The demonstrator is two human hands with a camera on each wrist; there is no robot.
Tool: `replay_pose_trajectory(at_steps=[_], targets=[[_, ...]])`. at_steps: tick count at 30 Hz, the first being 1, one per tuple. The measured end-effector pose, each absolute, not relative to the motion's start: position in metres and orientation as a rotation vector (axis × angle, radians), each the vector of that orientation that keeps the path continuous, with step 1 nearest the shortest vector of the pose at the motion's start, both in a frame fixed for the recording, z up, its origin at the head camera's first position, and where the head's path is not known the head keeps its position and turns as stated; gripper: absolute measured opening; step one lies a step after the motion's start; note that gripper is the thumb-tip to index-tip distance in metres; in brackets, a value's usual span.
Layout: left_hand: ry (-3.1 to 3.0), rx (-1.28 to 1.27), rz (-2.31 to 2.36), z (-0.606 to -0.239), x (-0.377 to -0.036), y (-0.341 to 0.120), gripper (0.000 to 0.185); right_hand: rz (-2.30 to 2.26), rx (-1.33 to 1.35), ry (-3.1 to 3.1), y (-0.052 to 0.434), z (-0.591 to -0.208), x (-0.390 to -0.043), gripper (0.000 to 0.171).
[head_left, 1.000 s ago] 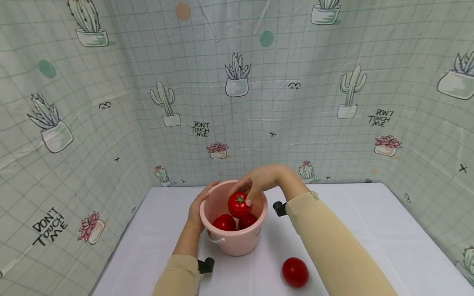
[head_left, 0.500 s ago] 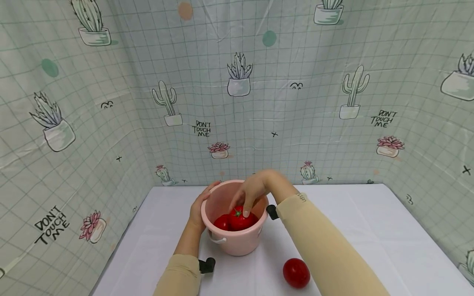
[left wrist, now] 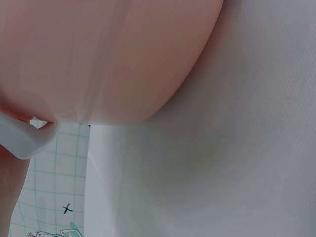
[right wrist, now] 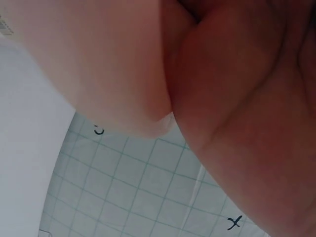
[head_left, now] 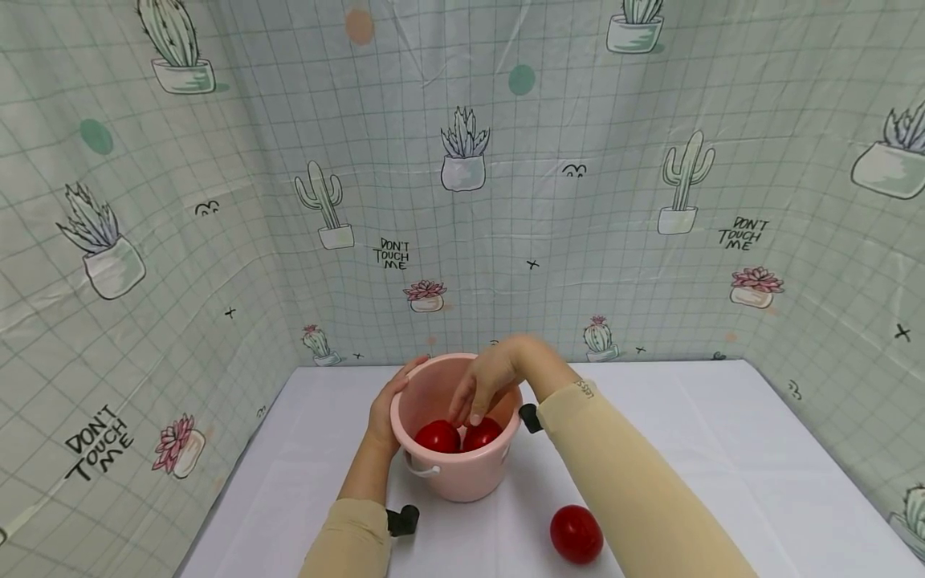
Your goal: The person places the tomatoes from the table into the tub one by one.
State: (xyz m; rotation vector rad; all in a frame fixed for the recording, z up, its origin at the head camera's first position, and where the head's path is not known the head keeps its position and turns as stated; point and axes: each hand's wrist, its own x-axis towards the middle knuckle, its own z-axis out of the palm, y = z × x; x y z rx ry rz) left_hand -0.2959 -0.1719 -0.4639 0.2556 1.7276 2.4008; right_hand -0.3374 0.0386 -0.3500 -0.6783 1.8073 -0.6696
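Observation:
A pink bucket stands on the white table, and two red tomatoes show inside it. My left hand grips the bucket's left rim, thumb over the edge. My right hand hangs over the bucket's mouth with relaxed fingers pointing down, their tips just above the right tomato and holding nothing. Another red tomato lies on the table in front of the bucket, to the right. The left wrist view shows the bucket wall and its white handle close up. My palm fills the right wrist view.
A cactus-print backdrop closes the table in at the back and on both sides. Black wrist-camera mounts sit on both beige sleeves. Bare white cloth stretches to the right of the bucket.
My right hand lowered the tomato it held into the bucket and let it go; its fingers are now loose above the tomatoes. The left hand stayed on the rim.

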Motion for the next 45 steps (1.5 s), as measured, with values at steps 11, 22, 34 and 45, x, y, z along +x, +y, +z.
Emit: replay_pose_trajectory(at_steps=[11,22,34,45], targets=[[1.708,0.273,2.402,-0.464,-0.297,-0.172,0.06,-0.665,-0.736,1.858,0.045,-0.349,-0.337,0.039],[1.66,0.27,2.423,-0.464,-0.297,-0.172,0.055,-0.77,-0.964,2.079,0.09,-0.348,-0.329,0.04],[1.704,0.278,2.403,-0.468,-0.298,-0.172,0.055,-1.237,-0.872,2.232,0.163,-0.387,-0.289,0.053],[1.723,0.277,2.401,-0.466,-0.296,-0.172,0.054,-1.166,-0.826,2.138,0.204,-0.459,-0.237,0.055]])
